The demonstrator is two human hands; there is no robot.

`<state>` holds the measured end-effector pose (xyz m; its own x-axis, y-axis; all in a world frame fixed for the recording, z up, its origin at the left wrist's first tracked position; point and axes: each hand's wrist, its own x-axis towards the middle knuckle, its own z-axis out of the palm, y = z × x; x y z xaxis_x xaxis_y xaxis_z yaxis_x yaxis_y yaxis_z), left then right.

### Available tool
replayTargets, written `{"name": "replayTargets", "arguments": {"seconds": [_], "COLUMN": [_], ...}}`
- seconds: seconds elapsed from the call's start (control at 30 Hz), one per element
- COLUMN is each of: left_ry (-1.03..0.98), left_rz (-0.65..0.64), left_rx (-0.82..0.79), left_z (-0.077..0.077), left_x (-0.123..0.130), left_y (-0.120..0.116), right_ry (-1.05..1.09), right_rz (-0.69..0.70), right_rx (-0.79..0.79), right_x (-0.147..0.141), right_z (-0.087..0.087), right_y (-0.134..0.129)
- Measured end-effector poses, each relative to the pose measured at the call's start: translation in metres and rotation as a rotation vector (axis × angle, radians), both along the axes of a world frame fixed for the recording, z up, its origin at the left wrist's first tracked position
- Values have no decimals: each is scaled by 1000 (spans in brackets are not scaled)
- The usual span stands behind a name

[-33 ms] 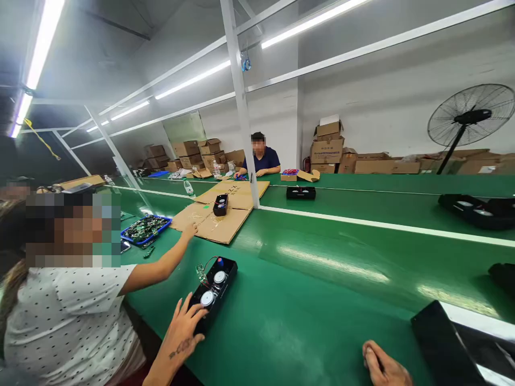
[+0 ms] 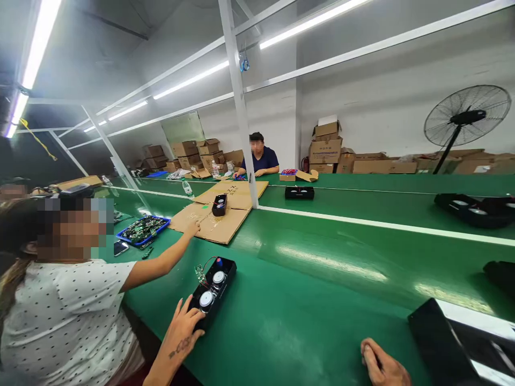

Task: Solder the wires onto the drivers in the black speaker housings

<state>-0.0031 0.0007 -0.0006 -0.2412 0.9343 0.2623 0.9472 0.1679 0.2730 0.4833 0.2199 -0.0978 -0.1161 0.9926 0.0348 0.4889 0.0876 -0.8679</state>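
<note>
My left hand (image 2: 183, 327) rests on the near end of a black speaker case (image 2: 225, 284), its fingers spread over the edge beside a white round speaker (image 2: 206, 300). A small green circuit board (image 2: 200, 273) on red wires sticks out of the case's left side, near a blue and red part (image 2: 219, 262). At the lower right my right hand (image 2: 382, 364) lies on the green table (image 2: 298, 321) with its fingers curled in. Whether anything is inside those fingers is hidden. Right of it stands a larger black case (image 2: 436, 338).
A co-worker's arm (image 2: 164, 262) reaches from the left over cardboard (image 2: 209, 222) bearing another speaker case (image 2: 219, 205). A blue tray (image 2: 167, 225) holds circuit boards. A white post (image 2: 241, 107) rises mid-table. Another person (image 2: 265, 160) sits across.
The view has shifted very slightly. The co-worker's head at the left has turned a little; my hands and the speaker case keep their places.
</note>
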Motion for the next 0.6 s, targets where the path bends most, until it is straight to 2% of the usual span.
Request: {"name": "replayTargets", "arguments": {"seconds": [0.07,0.13,0.2,0.27,0.37,0.4,0.47,0.53,0.6], "left_ry": [-21,-35,-52,-76,-146,-205,-343,-440,-475], "left_rz": [-57,-103,-137,-182,-306,-396,-575,-726,-750], "left_rx": [15,46,83,105,110,119,136,148,203], "left_z": [-4,-12,-25,-39,-52,-51,-40,-20,3], "left_x": [11,42,89,146,228,250,278,285,272], "left_y": [10,29,52,73,90,91,90,87,85], "right_ry": [16,27,38,45,13,5,8,-4,-11], "right_rz": [-2,23,98,242,484,495,297,169,170], "right_rx": [-16,-29,16,119,318,363,423,432,383], "right_x": [-3,-7,-13,-21,-37,-42,-50,-50,-43], "right_z": [3,7,9,5,-16,-26,-44,-51,-40], "right_y": [-1,-7,-20,-41,-79,-92,-113,-126,-129]}}
